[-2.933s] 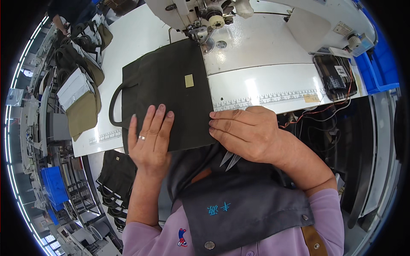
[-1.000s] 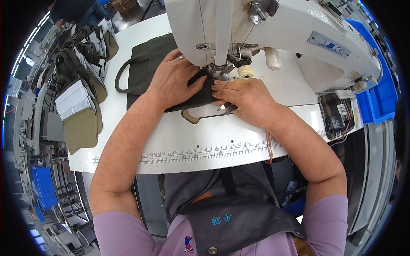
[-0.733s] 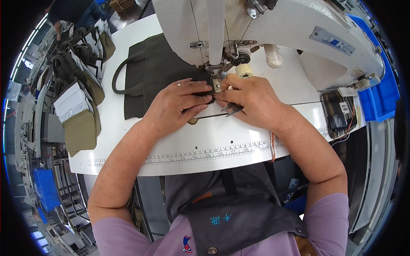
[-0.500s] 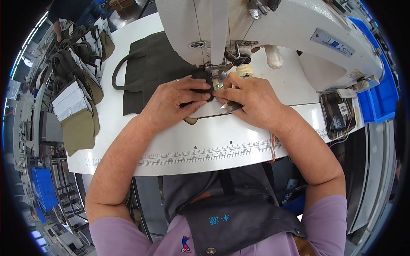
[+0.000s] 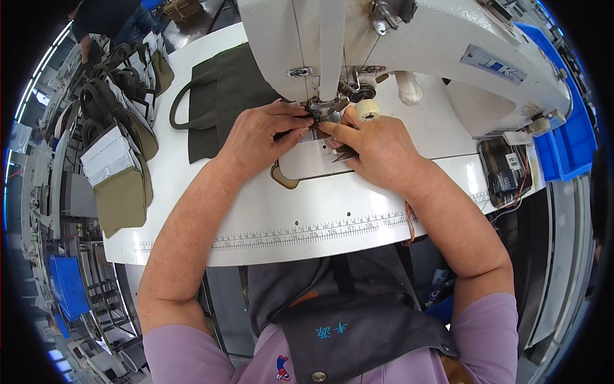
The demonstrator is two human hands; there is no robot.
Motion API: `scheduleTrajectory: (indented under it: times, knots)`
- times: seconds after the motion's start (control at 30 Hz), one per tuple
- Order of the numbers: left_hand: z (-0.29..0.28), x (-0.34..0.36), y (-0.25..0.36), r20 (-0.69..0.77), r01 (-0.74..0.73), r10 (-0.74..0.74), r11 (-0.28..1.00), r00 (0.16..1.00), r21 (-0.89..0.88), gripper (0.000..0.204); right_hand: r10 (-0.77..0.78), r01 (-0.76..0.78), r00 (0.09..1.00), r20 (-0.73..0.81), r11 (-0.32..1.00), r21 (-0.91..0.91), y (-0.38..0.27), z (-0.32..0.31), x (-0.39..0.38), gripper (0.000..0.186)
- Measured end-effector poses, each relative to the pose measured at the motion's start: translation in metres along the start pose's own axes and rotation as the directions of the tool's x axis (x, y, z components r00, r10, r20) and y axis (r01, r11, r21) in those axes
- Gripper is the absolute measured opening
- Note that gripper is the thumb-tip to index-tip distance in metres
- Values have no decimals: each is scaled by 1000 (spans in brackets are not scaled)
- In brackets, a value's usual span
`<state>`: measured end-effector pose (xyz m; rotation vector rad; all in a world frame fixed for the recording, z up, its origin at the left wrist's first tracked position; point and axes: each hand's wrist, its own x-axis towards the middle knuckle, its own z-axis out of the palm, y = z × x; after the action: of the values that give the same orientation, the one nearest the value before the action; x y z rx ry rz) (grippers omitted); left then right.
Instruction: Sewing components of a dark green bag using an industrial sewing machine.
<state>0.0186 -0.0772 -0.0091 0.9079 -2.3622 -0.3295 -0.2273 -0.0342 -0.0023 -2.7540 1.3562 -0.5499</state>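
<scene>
A dark olive fabric piece (image 5: 233, 83) with a sewn loop handle (image 5: 180, 105) lies flat left of the sewing machine's needle. Its near corner runs under the presser foot (image 5: 323, 110). My left hand (image 5: 259, 137) is closed, thumb and fingers pinching the fabric edge just left of the foot. On the other side, my right hand (image 5: 384, 150) is closed around thread snips (image 5: 346, 154), whose blades stick out below the fingers. Its fingertips reach the fabric corner beside the foot. The stitching point is partly hidden by my fingers.
The white sewing machine (image 5: 416, 45) arches over the far right. Folded olive fabric pieces (image 5: 121, 192) with handles and white papers hang along the table's left edge. A ruler strip (image 5: 288, 238) lines the front edge. Blue bins (image 5: 566, 150) stand at right; a person (image 5: 105, 22) is far left.
The fabric and both hands have shifted slightly away from me, toward the far side of the foot. More of the metal plate in front of the needle now shows.
</scene>
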Motion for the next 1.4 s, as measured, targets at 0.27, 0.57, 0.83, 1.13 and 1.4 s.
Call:
scheduleTrajectory:
  times: [0.27, 0.57, 0.83, 1.13, 1.4]
  knots:
    - [1, -10, 16, 5, 33, -33, 995, 999, 93, 24, 18, -17, 1000, -24, 999, 38, 0, -1, -1, 46]
    - [-3, -19, 27, 83, 2, -19, 979, 996, 206, 30, 1, 0, 999, 44, 1000, -18, -5, -4, -1, 47]
    - [4, -13, 25, 47, 57, -69, 975, 997, 217, 31, 24, -24, 1000, 20, 999, -25, -2, 0, 1, 44]
    - [2, -13, 37, 73, 111, -131, 965, 989, 236, 33, 1, -1, 1000, -22, 1000, -7, 1, 2, -1, 45]
    - [-9, -10, 68, 286, 106, -245, 898, 927, 426, 40, 31, -31, 999, -17, 999, 30, 2, 1, -4, 45]
